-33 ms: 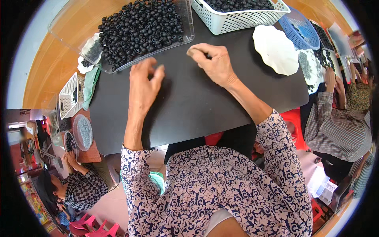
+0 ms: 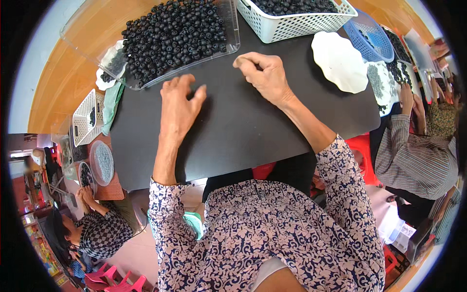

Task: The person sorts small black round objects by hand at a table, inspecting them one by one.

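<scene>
My left hand [image 2: 179, 106] is over the dark tabletop [image 2: 233, 131], just short of the clear plastic tray [image 2: 194, 60]. Its fingers are bent, with the thumb held apart from them, and nothing shows between them. Farther right, my right hand [image 2: 266, 75] is closed, thumb against curled fingers; whatever it holds, if anything, is hidden. A heap of small round black pieces [image 2: 175, 36], each with a hole or ring, fills much of the tray. Similar pieces fill the white perforated basket [image 2: 292, 30] at the far edge.
A white scalloped plate [image 2: 339, 62] lies at the right, beside a blue basket [image 2: 374, 41]. At the left are a small white basket [image 2: 83, 119] and a bowl of grey bits [image 2: 102, 163]. People work at both sides; a striped sleeve [image 2: 401, 129] reaches in from the right.
My left hand has moved slightly to the right, its fingers a little lower and its thumb turned. The right hand has shifted slightly right, still closed.
</scene>
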Motion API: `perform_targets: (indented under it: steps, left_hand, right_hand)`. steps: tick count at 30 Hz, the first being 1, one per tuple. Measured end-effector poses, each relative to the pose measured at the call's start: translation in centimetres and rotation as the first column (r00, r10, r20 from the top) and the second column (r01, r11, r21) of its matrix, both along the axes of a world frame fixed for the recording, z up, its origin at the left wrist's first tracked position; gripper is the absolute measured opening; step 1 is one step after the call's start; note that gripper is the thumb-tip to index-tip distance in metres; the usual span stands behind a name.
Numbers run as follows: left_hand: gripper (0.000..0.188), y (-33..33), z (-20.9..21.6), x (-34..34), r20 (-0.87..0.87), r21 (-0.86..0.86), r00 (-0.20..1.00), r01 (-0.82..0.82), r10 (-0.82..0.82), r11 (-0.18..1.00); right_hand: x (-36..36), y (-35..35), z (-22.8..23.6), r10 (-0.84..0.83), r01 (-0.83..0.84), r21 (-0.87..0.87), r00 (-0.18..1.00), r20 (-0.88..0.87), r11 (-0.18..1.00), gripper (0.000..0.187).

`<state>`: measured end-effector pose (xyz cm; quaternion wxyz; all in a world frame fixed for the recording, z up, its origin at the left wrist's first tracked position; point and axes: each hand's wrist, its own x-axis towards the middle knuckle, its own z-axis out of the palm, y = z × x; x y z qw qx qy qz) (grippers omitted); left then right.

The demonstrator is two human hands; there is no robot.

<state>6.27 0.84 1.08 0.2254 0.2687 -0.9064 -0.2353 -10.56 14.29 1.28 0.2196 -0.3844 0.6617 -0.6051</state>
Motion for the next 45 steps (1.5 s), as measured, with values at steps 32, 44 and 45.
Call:
perform_targets:
  steps: [32, 44, 45]
  left_hand:
    - [0.030, -1.9, 0.2, -3.2, -0.422, -0.022, 0.903, 0.081, -0.083, 0.996]
    - [0.036, -5.7, -1.9, -6.4, -0.179, -0.467, 0.983, -0.049, -0.040, 0.883]
    - [0.035, -5.4, -1.9, -6.2, -0.182, -0.477, 0.982, -0.047, -0.047, 0.878]
  right_hand:
    - [1.8, -0.3, -0.6, 0.141, -0.155, -0.008, 0.915, -0.378, 0.988, 0.017]
    - [1.3, -0.6, -1.0, 0.136, -0.137, 0.007, 0.973, -0.185, 0.991, 0.013]
    - [1.2, -0.6, -1.0, 0.160, -0.165, 0.001, 0.960, -0.232, 0.986, 0.013]
